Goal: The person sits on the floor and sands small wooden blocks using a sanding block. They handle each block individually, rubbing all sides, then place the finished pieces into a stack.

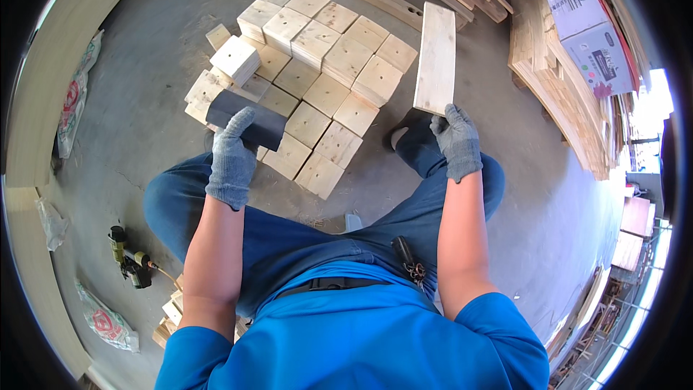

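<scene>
Many wood blocks stand ahead, 1 carton rightward; left fingers grip dark slab, right fingers board.

1. Grey knit gloves on the left hand and right hand, dark edging round the cuffs
2. Seriously bright blue top, short sleeves
3. Good old blue jeans
4. Black belt, plus keys and some dark fob thingy by the hip

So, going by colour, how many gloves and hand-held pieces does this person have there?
Grey gloves: 2
Dark slab, in the left hand: 1
Pale wooden board, in the right hand: 1
Total: 4
</scene>
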`<action>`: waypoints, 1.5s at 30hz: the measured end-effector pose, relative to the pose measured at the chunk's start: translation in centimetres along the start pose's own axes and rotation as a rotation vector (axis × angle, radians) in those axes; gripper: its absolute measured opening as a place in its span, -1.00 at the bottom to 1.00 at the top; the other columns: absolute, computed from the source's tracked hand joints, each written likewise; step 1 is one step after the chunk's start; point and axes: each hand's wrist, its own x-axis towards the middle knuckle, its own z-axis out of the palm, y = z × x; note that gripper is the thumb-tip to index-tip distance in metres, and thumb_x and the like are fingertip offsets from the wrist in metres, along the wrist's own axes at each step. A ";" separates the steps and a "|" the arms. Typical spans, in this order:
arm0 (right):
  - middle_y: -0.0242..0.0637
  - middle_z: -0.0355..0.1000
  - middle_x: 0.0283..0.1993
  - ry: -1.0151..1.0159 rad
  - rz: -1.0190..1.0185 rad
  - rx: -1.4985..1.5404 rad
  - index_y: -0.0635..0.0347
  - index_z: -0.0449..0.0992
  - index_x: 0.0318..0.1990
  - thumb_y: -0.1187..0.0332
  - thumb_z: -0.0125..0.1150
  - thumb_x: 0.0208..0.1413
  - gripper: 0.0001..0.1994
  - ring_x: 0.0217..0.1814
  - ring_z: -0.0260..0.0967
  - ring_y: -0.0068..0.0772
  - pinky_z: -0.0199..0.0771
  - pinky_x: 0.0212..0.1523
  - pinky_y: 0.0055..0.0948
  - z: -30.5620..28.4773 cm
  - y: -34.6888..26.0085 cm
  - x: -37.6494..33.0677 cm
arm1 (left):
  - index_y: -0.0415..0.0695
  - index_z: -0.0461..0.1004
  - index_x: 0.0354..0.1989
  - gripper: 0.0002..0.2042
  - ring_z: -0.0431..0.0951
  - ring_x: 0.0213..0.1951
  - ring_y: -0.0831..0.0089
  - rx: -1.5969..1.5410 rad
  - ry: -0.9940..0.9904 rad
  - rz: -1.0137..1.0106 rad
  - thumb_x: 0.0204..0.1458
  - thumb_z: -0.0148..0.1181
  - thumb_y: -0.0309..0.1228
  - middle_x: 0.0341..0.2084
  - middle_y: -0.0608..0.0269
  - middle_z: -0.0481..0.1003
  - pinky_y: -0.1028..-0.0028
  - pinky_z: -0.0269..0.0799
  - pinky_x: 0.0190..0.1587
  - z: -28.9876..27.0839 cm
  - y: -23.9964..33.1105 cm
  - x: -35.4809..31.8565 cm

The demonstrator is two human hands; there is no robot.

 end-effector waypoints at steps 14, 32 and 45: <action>-0.21 0.49 -0.56 0.304 0.272 -0.747 0.25 0.62 -0.29 0.25 0.37 0.32 -0.76 -0.69 0.40 -0.33 0.33 -0.71 -0.32 -0.9 9.0 4.8 | -0.11 0.47 0.20 -0.60 0.69 0.01 0.23 0.089 0.031 0.059 0.21 0.36 -0.60 -0.03 0.19 0.61 0.23 0.70 0.14 0.4 -1.0 0.6; -0.08 0.58 -0.47 0.274 0.331 -0.827 0.38 0.64 -0.22 0.16 0.46 0.22 -0.64 -0.65 0.51 -0.23 0.54 -0.57 -0.20 -0.9 15.0 3.3 | -0.15 0.42 0.24 -0.49 0.69 -0.06 0.29 0.223 0.018 0.071 0.12 0.45 -0.63 -0.06 0.17 0.58 0.33 0.72 0.00 0.6 -1.3 0.9; -0.24 0.47 -0.51 0.623 0.152 -0.195 0.24 0.56 -0.15 0.29 0.36 0.37 -0.81 -0.69 0.34 -0.37 0.48 -0.66 -0.41 -2.3 7.7 2.9 | -0.14 0.42 0.22 -0.48 0.69 -0.09 0.30 0.227 0.015 0.087 0.10 0.48 -0.60 -0.07 0.20 0.58 0.35 0.71 -0.05 1.3 -0.9 0.3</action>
